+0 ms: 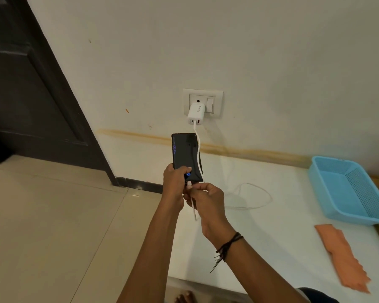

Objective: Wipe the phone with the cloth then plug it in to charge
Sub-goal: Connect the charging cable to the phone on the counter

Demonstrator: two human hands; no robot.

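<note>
Both of my hands meet at the lower end of the phone, which I hold up in the air in front of the wall, screen lit and facing me. My left hand wraps its lower edge, fingers curled behind and thumb pressed on the glass by a glowing blue spot. My right hand pinches the white cable plug between thumb and fingertips, right at the phone's bottom port — whether it is fully seated I cannot tell. From there the cable loops over the white surface and climbs past the phone to the white charger in the wall socket. Well to my right the orange cloth lies flat on that surface, near a blue basket — both untouched.
</note>
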